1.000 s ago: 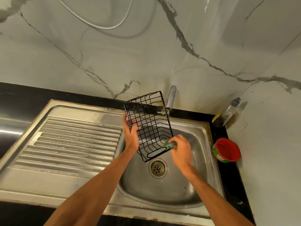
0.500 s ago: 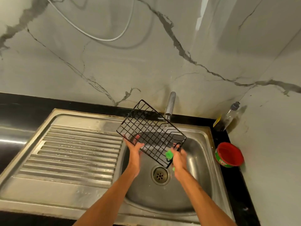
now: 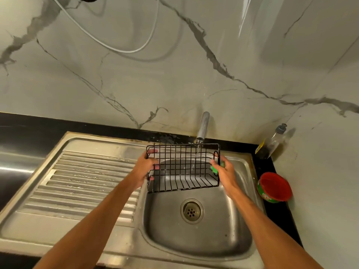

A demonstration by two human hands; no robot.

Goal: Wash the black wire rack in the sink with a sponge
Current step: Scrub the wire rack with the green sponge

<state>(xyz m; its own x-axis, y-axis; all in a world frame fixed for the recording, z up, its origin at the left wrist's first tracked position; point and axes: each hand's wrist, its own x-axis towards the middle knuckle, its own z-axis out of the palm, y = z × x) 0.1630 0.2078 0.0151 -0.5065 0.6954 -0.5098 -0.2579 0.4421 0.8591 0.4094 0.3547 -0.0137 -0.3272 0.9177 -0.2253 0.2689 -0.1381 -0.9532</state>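
Observation:
The black wire rack (image 3: 182,167) is held level over the steel sink basin (image 3: 198,235), its open side facing me. My left hand (image 3: 145,167) grips its left end, fingers through the wires. My right hand (image 3: 223,169) is at the rack's right end and holds a green sponge (image 3: 215,168) pressed against the wires. A thin stream of water falls from the tap (image 3: 203,126) onto the rack's back edge.
A ribbed steel drainboard (image 3: 85,185) lies left of the basin. A red tub (image 3: 274,187) and a clear bottle (image 3: 272,142) stand on the black counter at the right. The drain (image 3: 192,210) sits below the rack. A marble wall rises behind.
The rack has been turned from a tilted diagonal pose to level under the tap. Both hands shifted to its two ends, and the sponge moved with my right hand.

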